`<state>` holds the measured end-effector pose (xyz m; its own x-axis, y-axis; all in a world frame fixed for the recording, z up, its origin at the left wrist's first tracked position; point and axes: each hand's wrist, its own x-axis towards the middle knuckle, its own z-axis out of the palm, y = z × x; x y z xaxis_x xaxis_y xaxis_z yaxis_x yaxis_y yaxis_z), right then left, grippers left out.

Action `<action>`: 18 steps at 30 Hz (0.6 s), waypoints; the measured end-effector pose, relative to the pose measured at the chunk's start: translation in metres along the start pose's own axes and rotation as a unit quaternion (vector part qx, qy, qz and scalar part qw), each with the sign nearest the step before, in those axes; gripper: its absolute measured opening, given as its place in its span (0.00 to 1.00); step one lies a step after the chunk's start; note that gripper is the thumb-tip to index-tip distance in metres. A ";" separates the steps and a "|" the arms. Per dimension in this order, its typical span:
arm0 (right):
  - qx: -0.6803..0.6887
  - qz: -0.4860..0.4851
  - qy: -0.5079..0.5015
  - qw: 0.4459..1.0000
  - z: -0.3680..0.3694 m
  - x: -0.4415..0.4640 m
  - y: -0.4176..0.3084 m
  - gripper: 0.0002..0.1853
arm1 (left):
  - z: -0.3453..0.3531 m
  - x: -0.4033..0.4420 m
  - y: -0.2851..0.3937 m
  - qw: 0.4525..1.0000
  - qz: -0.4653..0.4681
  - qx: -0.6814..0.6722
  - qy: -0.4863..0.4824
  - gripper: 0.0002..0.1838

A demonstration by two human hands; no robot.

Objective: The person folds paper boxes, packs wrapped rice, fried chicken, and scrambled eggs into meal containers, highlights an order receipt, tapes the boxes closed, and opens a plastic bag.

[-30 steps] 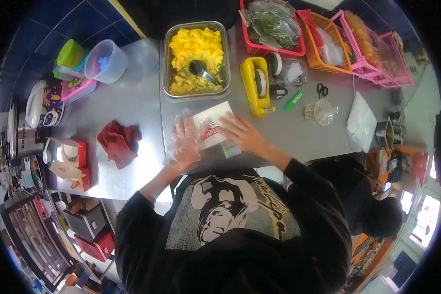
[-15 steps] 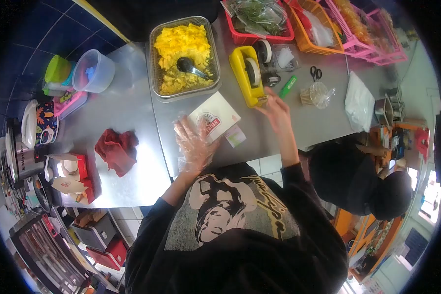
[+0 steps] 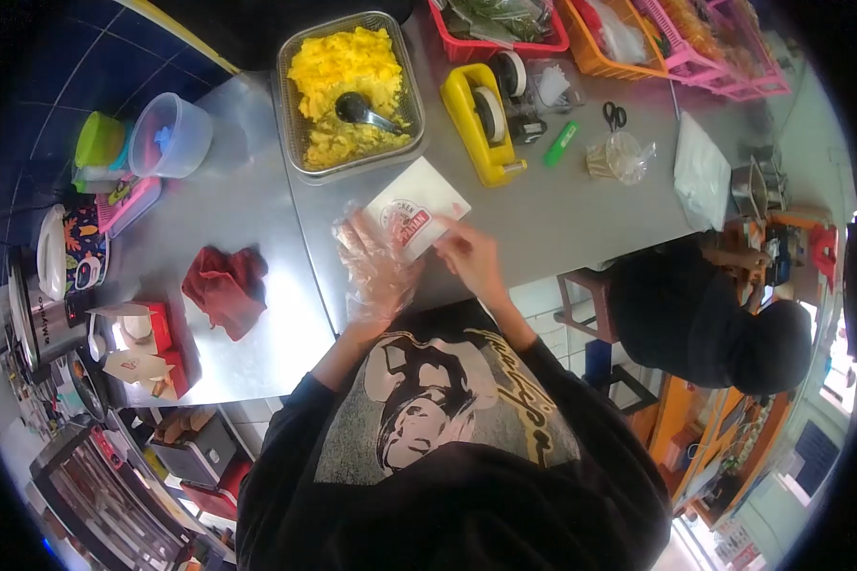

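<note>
Back from the tape dispenser [image 3: 465,114] comes my right hand [image 3: 471,259], bare, fingers now bent at the lower right edge of the white packet [image 3: 425,186]; whether they pinch anything, I can't tell. Across its left side lies my gloved left hand [image 3: 376,268], fingers spread. Printed side up on the steel table [image 3: 562,209], just my side of the food tray [image 3: 412,90]: laid out, yes; taped, I can't make out.

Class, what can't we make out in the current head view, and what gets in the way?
Head view: part of the logo on the white packet, hidden by the gloved left hand.
Head view: what, if anything, the right hand has in its grip, hidden by the hand itself.
Head view: the far end of the red basket, cut off by the top edge.
</note>
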<state>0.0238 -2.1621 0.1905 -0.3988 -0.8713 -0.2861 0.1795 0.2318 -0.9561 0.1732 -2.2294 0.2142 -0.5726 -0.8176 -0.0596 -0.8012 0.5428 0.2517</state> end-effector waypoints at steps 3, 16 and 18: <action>-0.113 -0.068 0.039 0.990 0.008 0.014 0.014 0.24 | -0.011 0.000 0.001 0.996 0.035 0.080 0.024 0.36; -0.295 -0.092 0.175 0.935 -0.015 -0.005 0.036 0.31 | -0.024 0.002 -0.013 0.992 0.106 0.028 0.056 0.30; -0.240 -0.047 0.046 0.969 -0.013 -0.012 -0.006 0.18 | -0.009 0.013 -0.030 0.984 0.037 -0.143 0.099 0.32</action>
<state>0.0162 -2.1477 0.1983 -0.4749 -0.8617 -0.1789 -0.2911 0.3457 -0.8921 0.1911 -2.2584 0.2151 -0.5599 -0.8147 0.1512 -0.6612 0.5492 0.5110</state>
